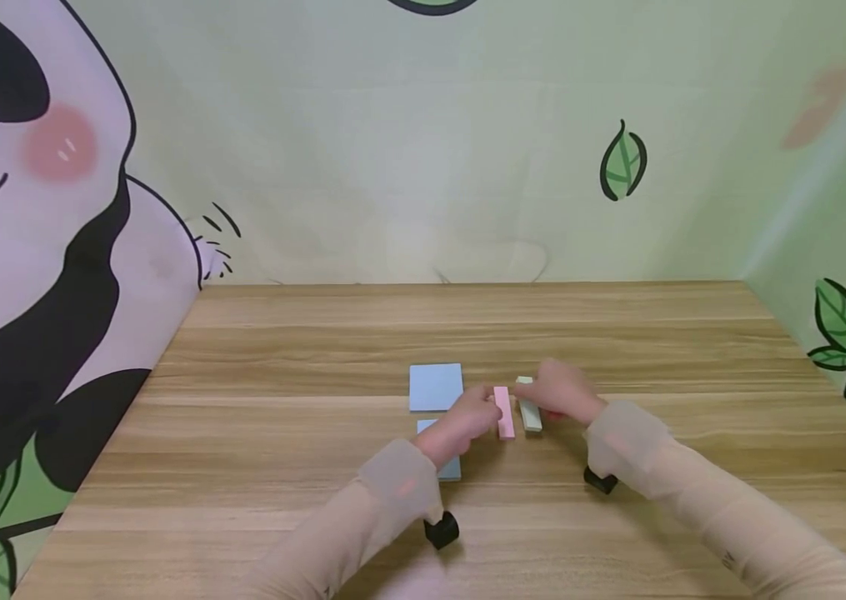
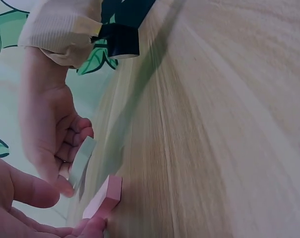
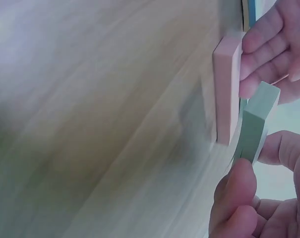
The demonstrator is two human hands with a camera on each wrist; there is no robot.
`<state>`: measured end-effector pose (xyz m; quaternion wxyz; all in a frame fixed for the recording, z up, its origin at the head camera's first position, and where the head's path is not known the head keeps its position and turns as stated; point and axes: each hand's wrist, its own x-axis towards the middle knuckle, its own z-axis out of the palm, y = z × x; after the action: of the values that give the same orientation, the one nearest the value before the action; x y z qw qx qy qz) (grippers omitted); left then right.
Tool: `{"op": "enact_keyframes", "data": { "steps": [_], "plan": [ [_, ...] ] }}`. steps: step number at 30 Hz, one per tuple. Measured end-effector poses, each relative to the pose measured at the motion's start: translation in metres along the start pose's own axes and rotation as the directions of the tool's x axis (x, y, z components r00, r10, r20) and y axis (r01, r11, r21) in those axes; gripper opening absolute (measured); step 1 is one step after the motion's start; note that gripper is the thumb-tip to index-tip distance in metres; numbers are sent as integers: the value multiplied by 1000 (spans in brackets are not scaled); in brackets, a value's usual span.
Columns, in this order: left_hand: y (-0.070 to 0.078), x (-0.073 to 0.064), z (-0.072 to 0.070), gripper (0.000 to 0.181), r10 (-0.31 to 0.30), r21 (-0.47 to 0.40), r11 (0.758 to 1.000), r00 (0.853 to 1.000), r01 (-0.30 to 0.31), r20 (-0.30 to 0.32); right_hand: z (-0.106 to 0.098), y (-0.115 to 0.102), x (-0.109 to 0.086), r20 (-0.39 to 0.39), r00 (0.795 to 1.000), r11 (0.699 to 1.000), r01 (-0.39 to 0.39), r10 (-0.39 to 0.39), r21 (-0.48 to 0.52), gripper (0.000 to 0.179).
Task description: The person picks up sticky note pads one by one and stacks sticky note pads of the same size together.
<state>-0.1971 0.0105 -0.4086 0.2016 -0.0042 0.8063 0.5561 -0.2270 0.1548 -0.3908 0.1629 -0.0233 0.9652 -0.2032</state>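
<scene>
Near the middle of the wooden table, a pink block [image 1: 504,414] lies flat, long and narrow. My left hand [image 1: 470,417] is at its left side; in the left wrist view its fingers touch the block while the thumb stands apart. To the right is a pale green block [image 1: 531,417] of similar shape. My right hand [image 1: 561,390] pinches it between thumb and fingers, and it looks tilted off the table in the right wrist view. Two light blue square pieces are at the left: a far one [image 1: 435,387] and a near one [image 1: 453,471], partly hidden by my left hand.
The wooden tabletop [image 1: 280,467] reaches back to a wall covering [image 1: 362,192] with panda and leaf drawings. Black wrist devices hang under the left cuff [image 1: 441,530] and the right cuff [image 1: 601,480].
</scene>
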Motion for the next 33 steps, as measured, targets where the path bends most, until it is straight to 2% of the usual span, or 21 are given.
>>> {"op": "enact_keyframes", "data": {
  "steps": [7,16,25,33],
  "plan": [
    [-1,4,-1,35,0,97,995,1000,3,-22,7,-9,5,-19,999,999,35,-34,15,38],
    [-2,8,-1,30,-3,146,989,1000,7,-27,15,-19,8,-25,999,999,43,-43,-13,45],
    [-4,10,-1,28,47,182,983,998,-40,-38,20,-21,10,-37,998,999,41,-43,-32,48],
    [-4,11,-2,28,61,283,958,997,-48,-37,21,-24,7,-37,998,998,43,-44,-43,46]
  ]
}}
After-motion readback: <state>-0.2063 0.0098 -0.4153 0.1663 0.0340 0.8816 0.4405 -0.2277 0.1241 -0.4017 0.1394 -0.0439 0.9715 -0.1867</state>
